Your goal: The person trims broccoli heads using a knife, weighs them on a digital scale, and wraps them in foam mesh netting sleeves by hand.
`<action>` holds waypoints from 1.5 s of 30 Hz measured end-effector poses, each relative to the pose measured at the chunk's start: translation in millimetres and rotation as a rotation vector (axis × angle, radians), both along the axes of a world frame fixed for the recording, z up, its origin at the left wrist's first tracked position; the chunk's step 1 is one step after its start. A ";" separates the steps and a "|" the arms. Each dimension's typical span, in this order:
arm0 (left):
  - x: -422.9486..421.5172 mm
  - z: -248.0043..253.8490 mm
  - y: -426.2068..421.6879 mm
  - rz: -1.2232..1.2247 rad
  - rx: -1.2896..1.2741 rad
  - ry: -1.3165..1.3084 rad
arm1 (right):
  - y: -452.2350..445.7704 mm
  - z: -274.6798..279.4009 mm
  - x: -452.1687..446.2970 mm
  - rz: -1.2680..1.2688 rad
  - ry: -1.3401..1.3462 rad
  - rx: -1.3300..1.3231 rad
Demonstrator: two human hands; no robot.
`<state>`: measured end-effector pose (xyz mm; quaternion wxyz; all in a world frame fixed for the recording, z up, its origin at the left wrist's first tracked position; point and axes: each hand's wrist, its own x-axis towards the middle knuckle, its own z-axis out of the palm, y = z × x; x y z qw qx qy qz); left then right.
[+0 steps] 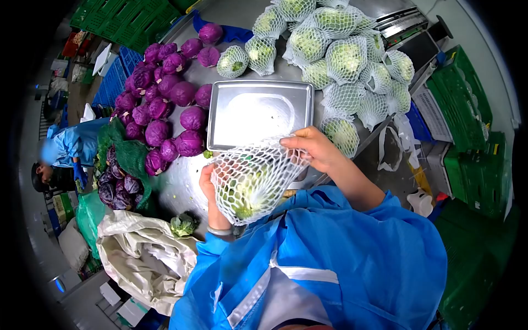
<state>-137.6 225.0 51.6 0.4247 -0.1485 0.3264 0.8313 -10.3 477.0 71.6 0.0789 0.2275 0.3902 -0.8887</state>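
A pale green-white cauliflower (250, 192) sits inside a white foam net sleeve (278, 159), held close in front of my body. My left hand (209, 190) is wrapped round its left side, with the fingers partly hidden behind the net. At the upper right, my right hand (312, 146) pinches the gathered end of the sleeve. Just beyond both hands lies a shiny steel tray (261, 113) with nothing on it. Several netted cauliflowers (346, 60) are piled at the far right of the metal table.
Many purple cabbages (159, 107) cover the table's left side. A green mesh sack (129, 154) of dark cabbages and an open white woven sack (137, 247) stand at the left. Green crates (459, 99) stack at the right. A person in blue (80, 143) is at far left.
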 end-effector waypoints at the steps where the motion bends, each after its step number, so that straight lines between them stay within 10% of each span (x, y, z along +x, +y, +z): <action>1: -5.5 1.1 3.8 -0.020 0.009 -0.048 | 0.4 -10.8 4.1 -0.025 -0.082 0.162; 3: -7.8 6.7 14.3 -0.035 -0.046 0.092 | -11.6 -27.5 9.5 -0.145 -0.009 0.538; 7: 11.1 11.5 49.7 -0.249 -0.023 0.436 | -48.3 -44.0 48.2 -0.206 0.159 -0.350; 13: 4.7 13.9 114.2 -0.042 0.082 0.140 | 13.5 -54.0 74.9 -0.499 0.173 -0.449; 18: -28.7 0.8 54.3 -0.108 -0.359 0.495 | 186.1 6.1 42.4 -1.037 0.166 0.109; 20: -34.1 -8.0 12.2 -0.086 -0.445 0.429 | 270.1 -12.0 32.4 -0.916 0.261 0.355; 23: -36.8 -9.0 -63.8 0.094 -0.632 0.325 | 421.8 -108.1 21.3 -0.698 -0.322 1.181; 25: -31.4 -19.6 -127.2 0.241 -0.713 0.292 | 518.6 -168.3 31.3 -0.486 -0.223 1.113; 29: -5.9 -30.9 -248.3 0.443 -0.927 0.261 | 441.2 -98.1 27.0 -0.709 -0.385 1.162; 31: 13.4 -53.2 -312.1 0.591 -0.985 0.338 | 439.2 -85.9 37.5 -0.674 -0.598 2.092; 33: 26.1 -60.3 -346.9 0.652 -1.338 0.339 | 342.0 -38.7 16.4 -0.757 -0.297 2.296; 36: 32.0 -93.0 -378.8 0.451 -1.712 0.639 | 187.4 -45.3 -32.7 -0.458 0.269 1.554; 37: 27.2 -101.5 -372.8 0.370 -1.831 0.829 | 100.8 -30.5 -47.4 -0.174 0.047 1.562; 40: 7.4 -98.8 -337.4 0.041 -2.064 1.058 | -101.6 -43.8 -65.7 0.695 0.497 1.565; 45: -18.6 -111.6 -340.3 -0.038 -2.101 1.027 | -314.9 -107.9 -51.9 1.079 0.961 1.425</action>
